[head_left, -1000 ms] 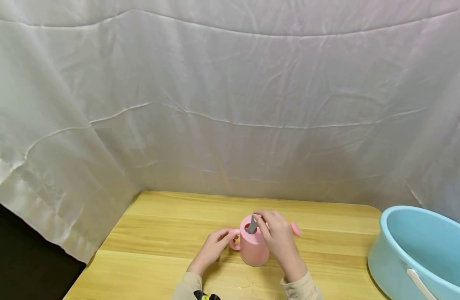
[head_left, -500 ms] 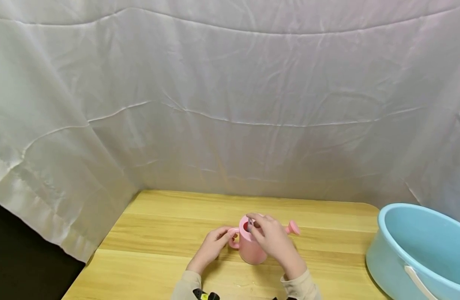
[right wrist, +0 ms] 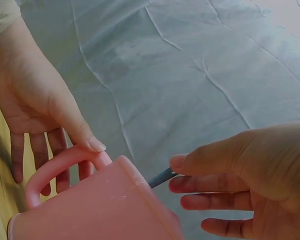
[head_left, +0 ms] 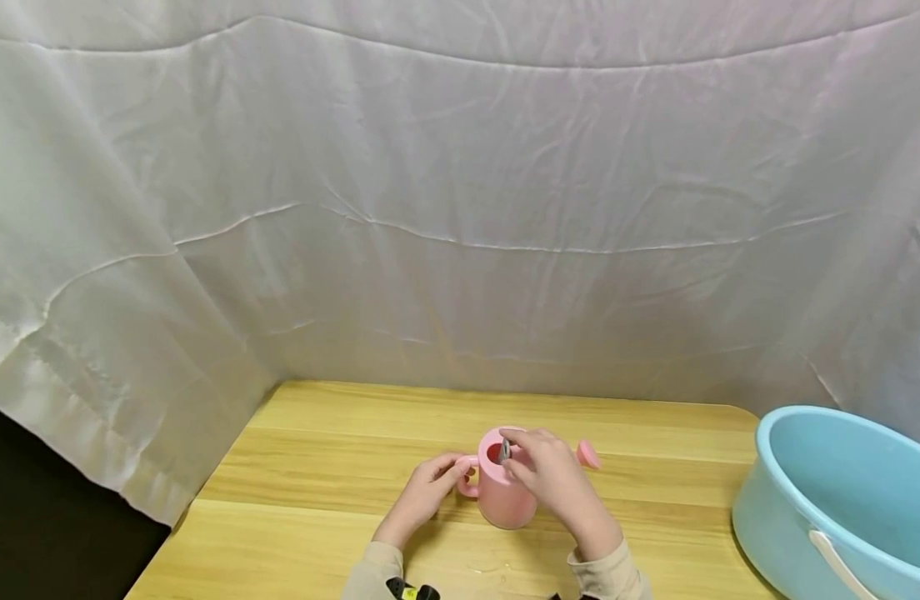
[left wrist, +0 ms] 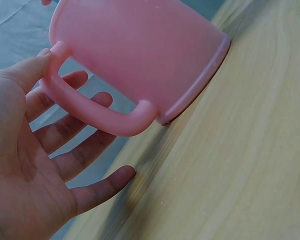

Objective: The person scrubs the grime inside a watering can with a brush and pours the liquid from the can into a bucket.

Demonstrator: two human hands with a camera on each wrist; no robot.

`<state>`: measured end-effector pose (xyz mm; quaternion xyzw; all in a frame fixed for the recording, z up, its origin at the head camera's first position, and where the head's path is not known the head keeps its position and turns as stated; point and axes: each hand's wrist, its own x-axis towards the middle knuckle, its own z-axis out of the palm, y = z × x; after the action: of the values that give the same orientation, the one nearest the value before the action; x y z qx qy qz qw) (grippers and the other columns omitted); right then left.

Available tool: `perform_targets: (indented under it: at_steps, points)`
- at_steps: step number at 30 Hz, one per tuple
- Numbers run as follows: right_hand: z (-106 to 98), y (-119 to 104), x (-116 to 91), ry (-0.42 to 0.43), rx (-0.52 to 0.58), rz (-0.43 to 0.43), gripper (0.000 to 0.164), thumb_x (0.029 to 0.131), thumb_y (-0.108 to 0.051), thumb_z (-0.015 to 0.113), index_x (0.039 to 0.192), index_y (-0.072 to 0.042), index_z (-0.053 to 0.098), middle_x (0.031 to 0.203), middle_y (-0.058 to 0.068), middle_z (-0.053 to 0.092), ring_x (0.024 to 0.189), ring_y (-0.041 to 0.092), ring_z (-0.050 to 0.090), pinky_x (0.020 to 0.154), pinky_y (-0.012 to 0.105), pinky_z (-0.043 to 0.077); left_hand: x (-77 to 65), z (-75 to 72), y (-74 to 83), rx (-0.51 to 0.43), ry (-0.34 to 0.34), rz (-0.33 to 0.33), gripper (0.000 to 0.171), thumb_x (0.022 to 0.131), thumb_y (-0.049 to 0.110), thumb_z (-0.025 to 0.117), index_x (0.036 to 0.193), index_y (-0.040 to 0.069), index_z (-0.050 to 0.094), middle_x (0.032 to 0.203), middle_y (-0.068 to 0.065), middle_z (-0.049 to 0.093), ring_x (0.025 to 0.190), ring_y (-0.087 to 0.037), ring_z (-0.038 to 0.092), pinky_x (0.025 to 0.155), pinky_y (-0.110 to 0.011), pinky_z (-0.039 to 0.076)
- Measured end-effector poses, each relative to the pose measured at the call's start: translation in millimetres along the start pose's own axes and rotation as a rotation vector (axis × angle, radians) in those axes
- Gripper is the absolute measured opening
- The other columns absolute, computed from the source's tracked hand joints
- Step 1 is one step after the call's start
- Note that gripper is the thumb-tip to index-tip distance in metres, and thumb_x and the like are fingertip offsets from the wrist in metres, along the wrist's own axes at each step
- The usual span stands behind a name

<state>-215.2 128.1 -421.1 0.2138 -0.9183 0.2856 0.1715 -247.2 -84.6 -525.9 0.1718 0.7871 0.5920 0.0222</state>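
A pink watering can [head_left: 507, 498] stands upright on the table, its handle to the left and its sprinkler head [head_left: 588, 454] to the right. My left hand [head_left: 430, 487] holds the handle [left wrist: 95, 107] near its top, thumb on the outside and the other fingers loosely spread behind it. Between thumb and fingers, my right hand [head_left: 553, 475] pinches a slim grey tool [right wrist: 162, 177] above the can's round top opening [head_left: 494, 452]. The tool's lower end is inside the can and hidden, so its exact kind is unclear.
A large light blue bucket [head_left: 775, 517] with a white handle [head_left: 838, 562] stands at the right. Small wet-looking marks [head_left: 490, 571] lie on the wooden table [head_left: 317, 467] in front of the can. A pale curtain [head_left: 460, 208] hangs behind.
The grey tool has tilted and shifted within the can's opening as my right hand moved it; less of it shows than a second ago. My left hand stays on the handle.
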Motion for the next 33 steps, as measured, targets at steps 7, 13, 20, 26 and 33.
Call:
perform_targets:
  at_steps: [7, 13, 20, 26, 33]
  points:
    - [6, -1, 1, 0.015, 0.044, -0.034, 0.034, 0.081, -0.01, 0.077, 0.114, -0.007, 0.07, 0.11, 0.009, 0.072, 0.103, 0.027, 0.067, 0.088, 0.044, 0.054, 0.3, -0.4, -0.3, 0.002, -0.002, 0.001, 0.028, 0.1, 0.039, 0.051, 0.114, 0.022, 0.068, 0.105, -0.006, 0.071, 0.11, -0.02, 0.061, 0.095, -0.032, 0.045]
    - [9, -3, 0, 0.095, 0.055, -0.108, 0.034, 0.082, -0.013, 0.077, 0.114, -0.006, 0.069, 0.11, 0.012, 0.072, 0.105, 0.03, 0.066, 0.091, 0.048, 0.052, -0.4, -0.5, 0.5, 0.006, -0.002, -0.003, 0.029, 0.1, 0.04, 0.051, 0.114, 0.022, 0.068, 0.108, -0.006, 0.07, 0.109, -0.02, 0.061, 0.094, -0.032, 0.046]
    - [1, -6, -1, 0.255, 0.035, -0.245, 0.036, 0.078, -0.013, 0.079, 0.113, -0.005, 0.069, 0.108, 0.009, 0.073, 0.102, 0.028, 0.067, 0.087, 0.045, 0.053, -0.1, -0.6, 0.6, 0.005, 0.001, -0.002, 0.028, 0.1, 0.04, 0.052, 0.114, 0.022, 0.069, 0.108, -0.006, 0.07, 0.109, -0.02, 0.061, 0.093, -0.03, 0.046]
    - [4, -4, 0, 0.255, 0.032, -0.23, 0.036, 0.077, -0.013, 0.08, 0.111, -0.006, 0.07, 0.107, 0.008, 0.073, 0.102, 0.028, 0.067, 0.088, 0.048, 0.052, 1.0, 0.1, -1.4, 0.017, 0.006, 0.012, 0.028, 0.1, 0.037, 0.052, 0.114, 0.019, 0.069, 0.108, -0.008, 0.071, 0.107, -0.02, 0.062, 0.092, -0.028, 0.047]
    - [21, 3, 3, 0.198, 0.015, -0.131, 0.032, 0.078, -0.015, 0.079, 0.108, -0.006, 0.07, 0.1, 0.008, 0.074, 0.095, 0.027, 0.067, 0.086, 0.049, 0.052, 0.3, -0.6, 0.3, 0.015, -0.003, 0.01, 0.027, 0.1, 0.039, 0.051, 0.114, 0.023, 0.069, 0.107, -0.007, 0.071, 0.107, -0.018, 0.062, 0.092, -0.027, 0.046]
